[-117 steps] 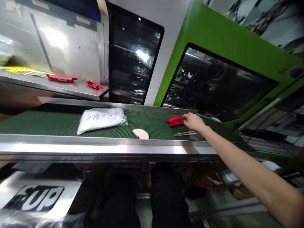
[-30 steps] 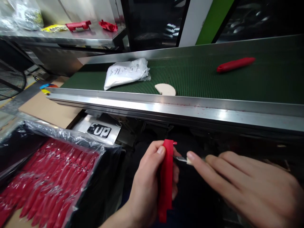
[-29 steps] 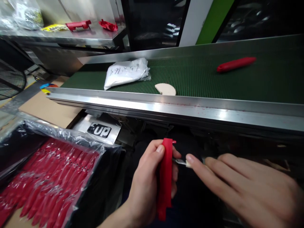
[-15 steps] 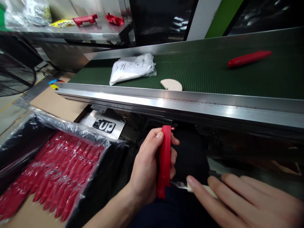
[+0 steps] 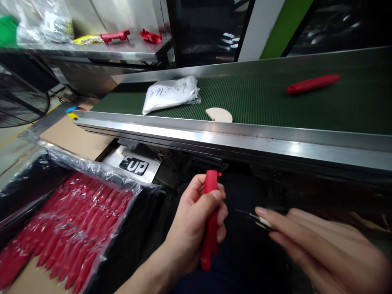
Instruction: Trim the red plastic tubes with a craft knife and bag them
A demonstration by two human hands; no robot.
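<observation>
My left hand (image 5: 192,222) is closed round a long red plastic part (image 5: 211,182), held roughly upright below the conveyor edge, with the thumb pressed across it. A small red tab sticks out at its top right. My right hand (image 5: 321,243), partly blurred, grips a knife (image 5: 263,222) with a cream handle. Its thin blade points left towards the red part, with a gap between them. Part of the knife handle is hidden by my fingers.
A green conveyor belt (image 5: 245,98) carries a plastic-wrapped white packet (image 5: 170,96), a cream half-round piece (image 5: 219,114) and another red part (image 5: 314,84). Bagged red parts fill a lined box (image 5: 122,185) at left. A fan (image 5: 21,96) and steel table (image 5: 128,51) stand beyond.
The knife has come away from the red part's lower right edge and moved up and right. My left thumb has shifted across the part's face, and the part sits slightly lower.
</observation>
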